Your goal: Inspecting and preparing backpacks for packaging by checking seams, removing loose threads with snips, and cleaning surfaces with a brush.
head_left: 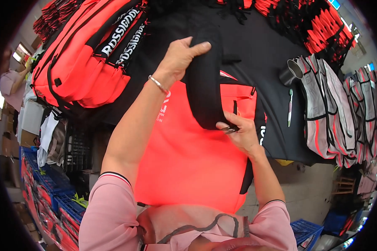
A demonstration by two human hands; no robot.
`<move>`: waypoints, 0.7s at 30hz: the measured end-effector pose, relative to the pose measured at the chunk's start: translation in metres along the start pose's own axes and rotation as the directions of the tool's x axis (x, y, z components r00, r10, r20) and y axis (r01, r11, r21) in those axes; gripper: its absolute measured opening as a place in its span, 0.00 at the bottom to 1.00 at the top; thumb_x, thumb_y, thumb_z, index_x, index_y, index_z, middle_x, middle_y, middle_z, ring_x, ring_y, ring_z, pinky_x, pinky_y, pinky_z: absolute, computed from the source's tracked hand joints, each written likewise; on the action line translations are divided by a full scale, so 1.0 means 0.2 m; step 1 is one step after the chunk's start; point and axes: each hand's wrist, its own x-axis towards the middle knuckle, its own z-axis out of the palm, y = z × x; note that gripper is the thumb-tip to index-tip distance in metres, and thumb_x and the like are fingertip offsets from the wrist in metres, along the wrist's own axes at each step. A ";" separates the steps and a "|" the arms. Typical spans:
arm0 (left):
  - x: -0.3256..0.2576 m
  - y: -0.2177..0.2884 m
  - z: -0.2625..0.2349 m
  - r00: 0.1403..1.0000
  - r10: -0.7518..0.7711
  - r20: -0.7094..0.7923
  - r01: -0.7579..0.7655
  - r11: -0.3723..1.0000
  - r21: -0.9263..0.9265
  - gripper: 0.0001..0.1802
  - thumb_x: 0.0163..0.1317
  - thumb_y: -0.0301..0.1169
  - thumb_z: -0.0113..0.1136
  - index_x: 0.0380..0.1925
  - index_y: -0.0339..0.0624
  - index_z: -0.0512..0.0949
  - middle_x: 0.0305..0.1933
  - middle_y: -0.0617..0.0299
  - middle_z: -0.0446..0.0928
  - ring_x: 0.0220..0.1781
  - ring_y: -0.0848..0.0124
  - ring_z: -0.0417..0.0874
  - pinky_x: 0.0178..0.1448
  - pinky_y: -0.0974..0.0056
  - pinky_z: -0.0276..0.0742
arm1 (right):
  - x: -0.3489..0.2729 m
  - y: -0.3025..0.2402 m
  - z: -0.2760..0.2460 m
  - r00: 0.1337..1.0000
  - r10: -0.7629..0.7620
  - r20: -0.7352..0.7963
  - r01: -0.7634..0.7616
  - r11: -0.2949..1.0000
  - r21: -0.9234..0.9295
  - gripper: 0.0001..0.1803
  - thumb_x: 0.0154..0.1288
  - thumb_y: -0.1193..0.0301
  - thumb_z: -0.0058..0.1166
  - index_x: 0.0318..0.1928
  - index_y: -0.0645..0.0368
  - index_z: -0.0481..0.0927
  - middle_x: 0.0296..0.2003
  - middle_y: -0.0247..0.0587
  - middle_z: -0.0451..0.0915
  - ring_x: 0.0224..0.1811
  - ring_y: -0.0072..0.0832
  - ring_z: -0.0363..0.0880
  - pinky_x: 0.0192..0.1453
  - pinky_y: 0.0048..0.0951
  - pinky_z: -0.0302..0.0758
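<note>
Neon-red fabric panel (188,154) lies on the black surface (255,54), its near edge hanging toward the person's body.

Head view: a black padded strap (205,83) rises from the panel. Left hand (178,56), bracelet at the wrist, holds the strap's upper end; thumb over the top, fingers behind, grip pressed together on the strap. Right hand (241,131) sits at the strap's lower end, where it meets the panel; thumb and forefinger pinch a small dark tool, probably thread snips (229,129), too small to tell for sure.

Judgement on doing it well: keep the strap taut with the left hand so the lower seam lies flat, and work the tool tip close to the stitching without nicking the fabric.

Surroundings: finished red backpacks (83,62) stacked to the left; grey vests (331,108) piled at the right; a toothbrush (290,108) and a dark cup (290,73) between them and the panel.
</note>
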 end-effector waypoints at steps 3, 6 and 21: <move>-0.21 -0.02 0.15 0.985 -0.074 0.158 0.057 0.992 0.108 0.17 0.58 0.31 0.71 0.43 0.31 0.80 0.39 0.61 0.83 0.40 0.76 0.82 0.43 0.69 0.81 | 0.02 -0.17 -0.17 0.988 0.138 -0.069 -0.097 0.904 0.417 0.24 0.53 0.86 0.64 0.52 0.62 0.81 0.35 0.37 0.84 0.29 0.13 0.77 0.34 0.16 0.74; -0.48 -0.12 0.31 0.948 -0.218 0.230 0.193 0.973 0.124 0.17 0.59 0.33 0.70 0.44 0.33 0.82 0.39 0.65 0.83 0.40 0.79 0.81 0.45 0.72 0.78 | 0.13 -0.31 -0.25 0.935 0.201 -0.293 -0.138 0.965 0.222 0.14 0.57 0.80 0.66 0.43 0.65 0.77 0.22 0.27 0.75 0.25 0.10 0.69 0.27 0.15 0.62; -0.92 -0.30 0.29 0.864 0.251 0.436 -0.488 0.628 0.606 0.13 0.44 0.28 0.78 0.30 0.39 0.85 0.55 0.56 0.79 0.58 0.63 0.75 0.60 0.59 0.74 | -0.22 -0.09 -0.08 0.664 0.631 0.400 -0.730 0.432 0.530 0.20 0.64 0.56 0.61 0.37 0.63 0.79 0.26 0.29 0.73 0.29 0.14 0.69 0.30 0.20 0.66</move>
